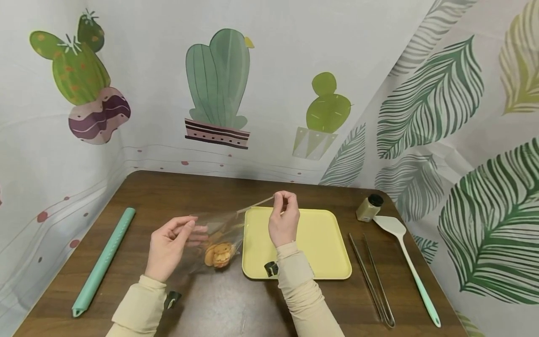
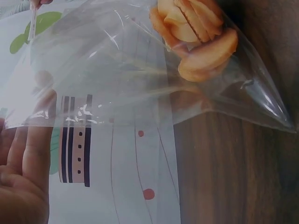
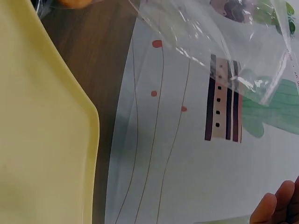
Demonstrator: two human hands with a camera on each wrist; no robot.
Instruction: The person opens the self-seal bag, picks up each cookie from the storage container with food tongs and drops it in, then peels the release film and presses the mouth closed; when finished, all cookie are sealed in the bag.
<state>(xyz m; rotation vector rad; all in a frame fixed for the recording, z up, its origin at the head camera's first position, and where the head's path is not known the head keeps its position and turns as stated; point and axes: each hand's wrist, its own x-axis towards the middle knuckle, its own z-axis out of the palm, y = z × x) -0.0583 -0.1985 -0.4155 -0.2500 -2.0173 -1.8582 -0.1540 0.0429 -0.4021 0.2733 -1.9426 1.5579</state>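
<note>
A clear plastic bag hangs between my two hands, its top edge stretched up towards the right. Several golden-brown cookies lie bunched in its bottom, low over the table. My left hand holds the bag's left side with thumb and forefinger close together; its other fingers extend and show partly through the film. Higher up, my right hand pinches the corner of the bag's pale edge strip, above the yellow tray. Only some right fingertips show in the right wrist view.
At the left of the brown table lies a long mint-green tube-shaped thing. Right of the tray are metal tongs, a spatula with a mint handle, and a black-lidded jar. A printed curtain hangs behind.
</note>
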